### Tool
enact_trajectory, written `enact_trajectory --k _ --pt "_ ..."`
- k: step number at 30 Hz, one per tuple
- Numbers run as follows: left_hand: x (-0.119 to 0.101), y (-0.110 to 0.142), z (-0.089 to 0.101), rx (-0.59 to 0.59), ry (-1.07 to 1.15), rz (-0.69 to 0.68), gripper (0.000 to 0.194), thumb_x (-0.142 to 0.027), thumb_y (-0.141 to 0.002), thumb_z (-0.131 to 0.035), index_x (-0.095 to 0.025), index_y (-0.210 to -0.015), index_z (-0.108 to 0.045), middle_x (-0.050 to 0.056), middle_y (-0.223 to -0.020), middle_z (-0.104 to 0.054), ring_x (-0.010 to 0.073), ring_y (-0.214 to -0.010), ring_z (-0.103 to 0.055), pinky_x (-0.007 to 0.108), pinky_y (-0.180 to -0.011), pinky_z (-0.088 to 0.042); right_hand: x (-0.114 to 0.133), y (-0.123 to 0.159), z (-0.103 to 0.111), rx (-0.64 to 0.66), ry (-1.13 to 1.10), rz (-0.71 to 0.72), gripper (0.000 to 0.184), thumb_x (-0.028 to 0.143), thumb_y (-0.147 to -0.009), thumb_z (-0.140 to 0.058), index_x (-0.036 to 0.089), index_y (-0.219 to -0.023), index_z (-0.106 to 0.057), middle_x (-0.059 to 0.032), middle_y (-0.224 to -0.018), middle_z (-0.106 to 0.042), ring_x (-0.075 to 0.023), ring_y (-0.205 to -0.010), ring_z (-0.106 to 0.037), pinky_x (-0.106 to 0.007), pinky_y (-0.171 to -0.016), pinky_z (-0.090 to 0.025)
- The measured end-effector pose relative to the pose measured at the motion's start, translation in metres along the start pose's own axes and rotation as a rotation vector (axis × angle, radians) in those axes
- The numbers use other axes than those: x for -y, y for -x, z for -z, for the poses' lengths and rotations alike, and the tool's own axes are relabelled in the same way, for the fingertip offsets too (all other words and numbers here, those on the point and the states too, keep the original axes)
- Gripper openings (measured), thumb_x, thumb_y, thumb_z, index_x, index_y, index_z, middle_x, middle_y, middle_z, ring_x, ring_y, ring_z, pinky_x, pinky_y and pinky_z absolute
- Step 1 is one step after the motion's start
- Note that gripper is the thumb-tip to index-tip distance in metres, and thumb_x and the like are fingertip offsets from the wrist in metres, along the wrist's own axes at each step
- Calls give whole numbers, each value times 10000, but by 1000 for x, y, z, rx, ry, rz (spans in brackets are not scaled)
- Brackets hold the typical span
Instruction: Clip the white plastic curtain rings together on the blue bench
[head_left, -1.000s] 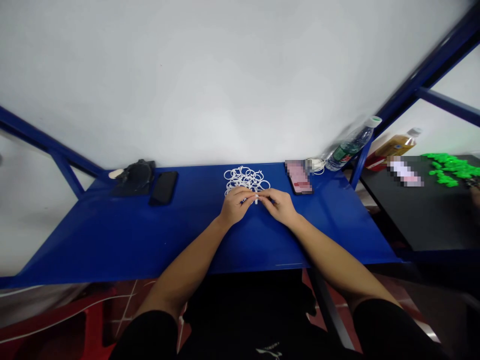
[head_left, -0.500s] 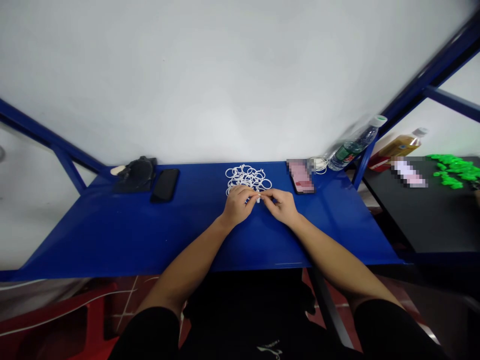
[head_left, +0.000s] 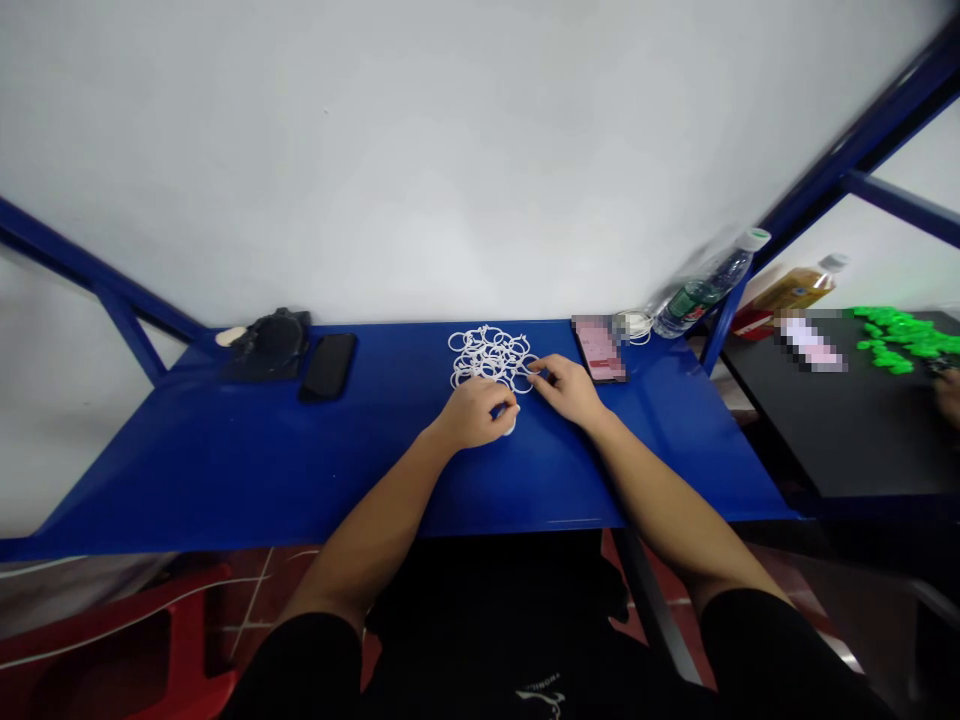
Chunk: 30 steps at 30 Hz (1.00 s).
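A pile of thin white plastic rings [head_left: 487, 352] with small tabs lies tangled on the blue table [head_left: 390, 450]. At the near side of the pile, my left hand [head_left: 472, 412] is closed, thumb and forefinger pinching a small white piece [head_left: 511, 422]. Most of that piece is hidden by the fingers. My right hand [head_left: 568, 388] reaches the pile's right edge, its thumb and forefinger closed around a white ring there. That ring still lies against the others.
A black phone [head_left: 328, 367] and a dark plastic bag [head_left: 271, 345] lie left. A lit phone [head_left: 600, 350], white cable [head_left: 637, 326] and water bottle [head_left: 709, 288] are right. On the black table [head_left: 832, 430] are green pieces [head_left: 904, 338]; another person's hand [head_left: 949, 393] shows there.
My hands have come apart. The left drew slightly down toward me with the small white piece; the right moved up and right to the pile's edge. Another person's hand has appeared far right.
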<state>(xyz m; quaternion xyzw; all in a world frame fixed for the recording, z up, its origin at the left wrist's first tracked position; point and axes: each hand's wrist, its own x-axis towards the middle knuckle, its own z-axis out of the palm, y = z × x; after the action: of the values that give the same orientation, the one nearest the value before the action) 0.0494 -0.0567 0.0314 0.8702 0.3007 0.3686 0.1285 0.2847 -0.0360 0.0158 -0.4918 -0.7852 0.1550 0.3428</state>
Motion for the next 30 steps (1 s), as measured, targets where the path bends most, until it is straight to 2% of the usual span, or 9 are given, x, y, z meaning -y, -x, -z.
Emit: enact_trajectory --k 4,7,11,18,24,30 --pt "-4 3 -12 274 10 5 105 -214 -868 -672 -224 -764 -675 -2 -721 -696 172 -679 -652 320 -695 -500 1 2 -7 119 4 30 174 266 -952 -661 212 -1096 -742 -79 -1085 -763 -206 -881 -697 -324 -797 -544" --pt "-3 4 -15 354 4 70 137 -304 -865 -740 -229 -767 -681 2 -759 -705 184 -726 -667 313 -677 -494 3 3 -9 164 -7 17 219 260 -954 -657 221 -1156 -734 -66 -1085 -771 -198 -875 -709 -317 -794 -543" --pt "7 6 -13 335 -57 157 197 -413 -869 -770 -232 -827 -706 18 -794 -707 211 -772 -677 329 -674 -505 5 3 -8 221 -26 -20 306 283 -956 -662 225 -1254 -700 -37 -986 -779 -180 -807 -711 -292 -746 -528" --pt "17 3 -1 333 -125 236 238 -425 -930 -709 -202 -1004 -747 66 -977 -729 230 -888 -679 376 -811 -539 5 1 -4 222 55 -170 410 343 -928 -722 228 -1318 -664 -8 -862 -775 -182 -764 -717 -274 -699 -502" --pt "26 3 -1 322 -205 269 290 -428 -958 -668 -188 -1098 -752 95 -1089 -693 256 -1032 -642 415 -937 -510 7 -2 2 291 154 -205 235 351 -900 -750 231 -1101 -762 -13 -849 -776 -183 -743 -698 -271 -664 -461" --pt "34 4 -6 251 -244 227 345 -446 -940 -698 -187 -1163 -743 107 -1150 -692 283 -1107 -621 455 -995 -491 15 1 6 329 177 -89 102 253 -903 -697 239 -972 -770 -10 -871 -770 -165 -752 -680 -254 -656 -429"
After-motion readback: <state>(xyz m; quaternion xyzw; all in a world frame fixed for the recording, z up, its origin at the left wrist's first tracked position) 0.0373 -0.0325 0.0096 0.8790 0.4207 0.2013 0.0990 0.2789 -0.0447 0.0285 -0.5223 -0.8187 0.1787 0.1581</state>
